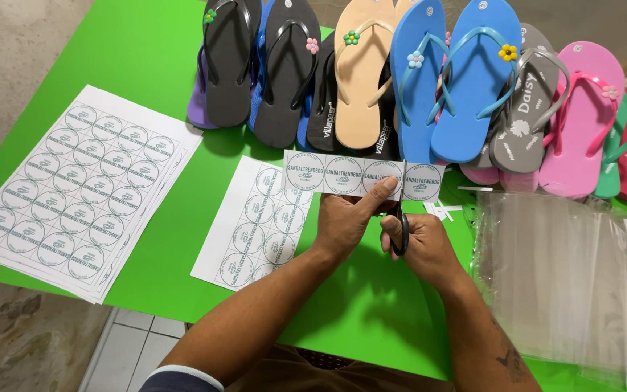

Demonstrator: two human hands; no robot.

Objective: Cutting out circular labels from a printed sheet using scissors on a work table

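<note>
Just in front of the row of flip-flops [429, 80], our left hand [346, 221] pinches a paper strip of round labels [363, 176] between thumb and fingers while our right hand [419, 243] is closed around black-handled scissors [402, 218] cutting up into it.

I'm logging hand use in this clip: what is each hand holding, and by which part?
The left hand pinches the paper label strip at its lower edge, near the middle. The right hand holds the scissors by their black handle loops.
</note>
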